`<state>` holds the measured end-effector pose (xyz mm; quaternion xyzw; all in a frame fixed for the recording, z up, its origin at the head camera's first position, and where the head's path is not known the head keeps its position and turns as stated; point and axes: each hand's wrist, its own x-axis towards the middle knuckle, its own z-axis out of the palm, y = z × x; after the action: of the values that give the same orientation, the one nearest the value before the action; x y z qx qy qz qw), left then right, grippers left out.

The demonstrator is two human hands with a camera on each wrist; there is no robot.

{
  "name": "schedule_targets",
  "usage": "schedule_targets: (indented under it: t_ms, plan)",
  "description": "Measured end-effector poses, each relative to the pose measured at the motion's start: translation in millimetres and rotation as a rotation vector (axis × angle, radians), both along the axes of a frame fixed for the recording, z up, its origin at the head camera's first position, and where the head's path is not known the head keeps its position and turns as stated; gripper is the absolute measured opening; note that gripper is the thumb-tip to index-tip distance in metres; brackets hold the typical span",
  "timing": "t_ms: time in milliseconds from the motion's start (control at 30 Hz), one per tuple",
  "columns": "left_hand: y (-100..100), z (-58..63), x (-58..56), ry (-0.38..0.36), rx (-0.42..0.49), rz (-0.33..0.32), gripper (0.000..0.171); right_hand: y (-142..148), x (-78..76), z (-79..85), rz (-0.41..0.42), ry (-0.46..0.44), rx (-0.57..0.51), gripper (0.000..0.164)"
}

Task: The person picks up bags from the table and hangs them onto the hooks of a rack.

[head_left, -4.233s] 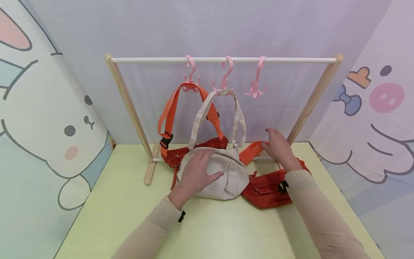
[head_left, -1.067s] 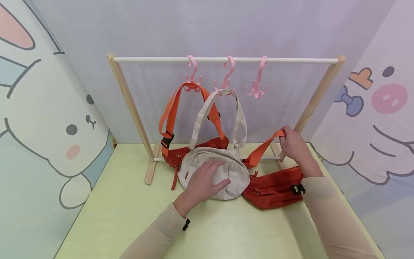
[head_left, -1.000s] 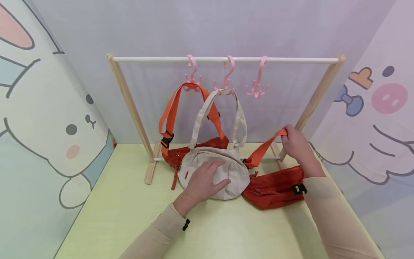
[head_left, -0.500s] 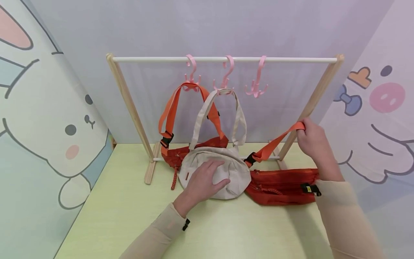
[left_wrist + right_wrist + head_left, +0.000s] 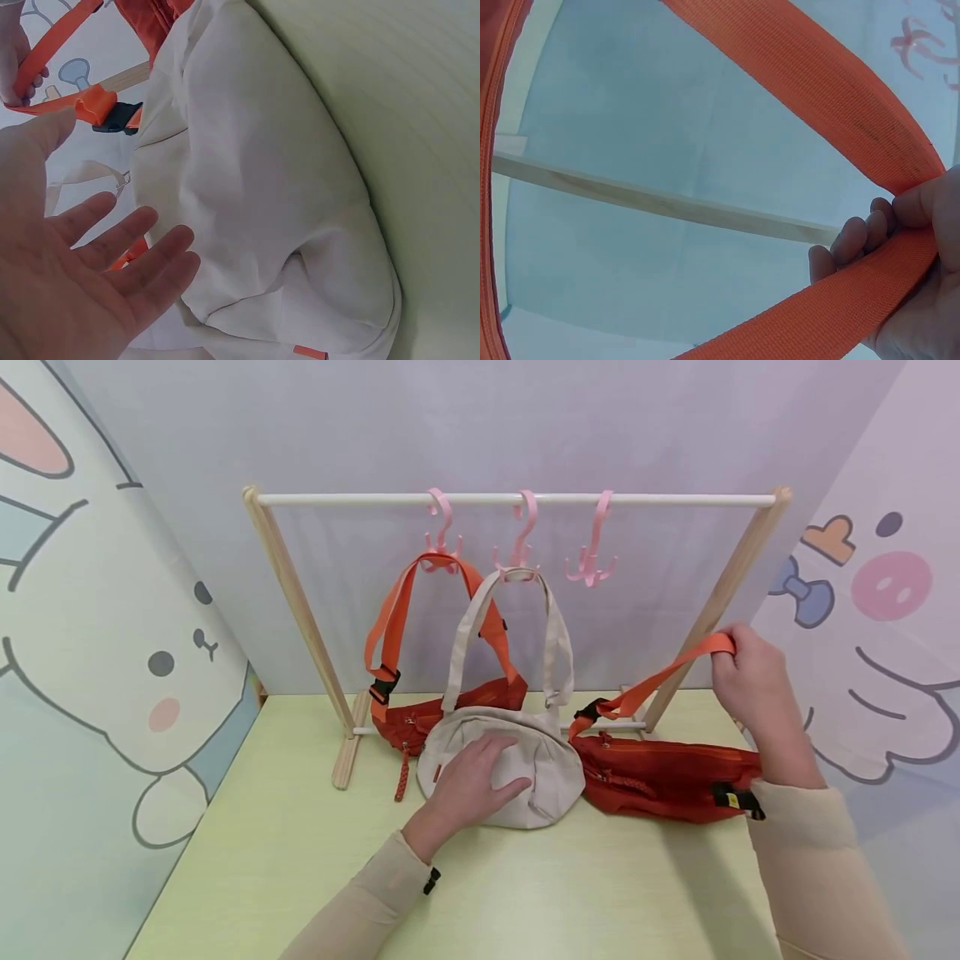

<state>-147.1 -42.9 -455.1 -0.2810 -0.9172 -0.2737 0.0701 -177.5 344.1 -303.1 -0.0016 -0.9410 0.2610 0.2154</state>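
My right hand grips the orange strap of a red waist bag, off to the right of the rack. In the right wrist view the strap loops through the curled fingers, thumb on top. That bag is stretched sideways near the tabletop, its left end against a cream shoulder bag. My left hand is over the front of the cream bag, fingers loosely spread and holding nothing; the left wrist view shows its palm beside the cream fabric. The cream strap hangs on the middle pink hook.
A second red waist bag hangs by its orange strap from the left pink hook, partly behind the cream bag. The right pink hook bears nothing. A white rail on wooden legs stands on the yellow-green table.
My right hand took hold of the orange strap and moved right and slightly up with it. The right-hand red bag was drawn rightward and straightened. My left hand stayed over the cream bag.
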Motion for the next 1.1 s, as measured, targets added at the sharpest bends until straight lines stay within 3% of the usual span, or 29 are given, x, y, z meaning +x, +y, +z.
schedule_targets:
  t_ms: [333, 667, 867, 1100]
  plan:
    - [1, -1.2, -1.9, -0.01, -0.011, 0.008, 0.067, -6, 16.9, 25.8, -0.032, 0.121, 0.02, 0.028]
    - [3, 3.4, -2.8, 0.01, 0.005, 0.011, 0.067, -10, 33.8, 51.1, -0.044, 0.176, 0.022, 0.033]
    - [4, 13.6, -1.7, 0.057, 0.038, 0.016, 0.065, -15, 41.7, 62.4, -0.034, 0.18, 0.01, 0.034]
    - [9, 34.9, 0.2, 0.106, 0.132, 0.006, 0.065, -28, 53.1, 71.3, -0.004, 0.205, 0.029, 0.03]
